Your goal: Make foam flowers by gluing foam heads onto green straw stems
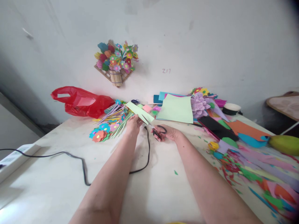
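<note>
Pale green strip (140, 112) is positioned above the bench (158, 189), pinched by the left hand (133, 123), while the right hand (163, 133) grips the scissors (153, 127) at the handles, blades pointing toward the strip's near edge. Narrow green strips (121, 126) and paper flowers (99, 136) lie left of the left hand; farther out are a light green sheet (176, 109), a red bag (86, 104) and a black phone (218, 127).
</note>
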### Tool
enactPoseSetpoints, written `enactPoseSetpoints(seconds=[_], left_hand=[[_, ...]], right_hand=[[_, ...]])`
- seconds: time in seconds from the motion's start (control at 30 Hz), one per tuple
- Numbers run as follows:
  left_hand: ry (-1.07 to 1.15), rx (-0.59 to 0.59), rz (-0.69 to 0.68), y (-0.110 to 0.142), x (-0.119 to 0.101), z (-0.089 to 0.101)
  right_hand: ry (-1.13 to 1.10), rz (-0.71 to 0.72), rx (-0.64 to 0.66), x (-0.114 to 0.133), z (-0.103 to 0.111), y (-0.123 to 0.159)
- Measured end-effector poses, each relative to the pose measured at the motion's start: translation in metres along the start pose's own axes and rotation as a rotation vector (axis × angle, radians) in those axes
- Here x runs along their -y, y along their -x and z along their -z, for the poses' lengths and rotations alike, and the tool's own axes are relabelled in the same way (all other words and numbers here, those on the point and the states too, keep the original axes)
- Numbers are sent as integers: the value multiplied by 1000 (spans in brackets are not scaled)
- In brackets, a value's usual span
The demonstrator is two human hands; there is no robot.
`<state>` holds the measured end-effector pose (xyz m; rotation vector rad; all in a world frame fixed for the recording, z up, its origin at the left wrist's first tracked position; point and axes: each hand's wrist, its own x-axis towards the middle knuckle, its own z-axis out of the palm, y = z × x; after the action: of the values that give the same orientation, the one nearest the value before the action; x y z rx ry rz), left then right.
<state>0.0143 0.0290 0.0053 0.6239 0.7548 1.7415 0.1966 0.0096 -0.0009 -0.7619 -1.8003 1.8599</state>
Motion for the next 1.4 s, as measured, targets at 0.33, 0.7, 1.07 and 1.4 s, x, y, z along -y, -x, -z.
enactPoseSetpoints(seconds=[0.33,0.7,1.07,1.4], left_hand=[[29,5,0,-2,0,3],[33,15,-7,-2,-1,3],[2,-20,20,0,0,0],[-16,-16,28,1,0,-2]], right_hand=[[44,-16,-49,3,-5,2],[62,-19,-68,4,-6,3],[37,-37,-101,10,-9,4],[36,-13,-100,6,-8,2]])
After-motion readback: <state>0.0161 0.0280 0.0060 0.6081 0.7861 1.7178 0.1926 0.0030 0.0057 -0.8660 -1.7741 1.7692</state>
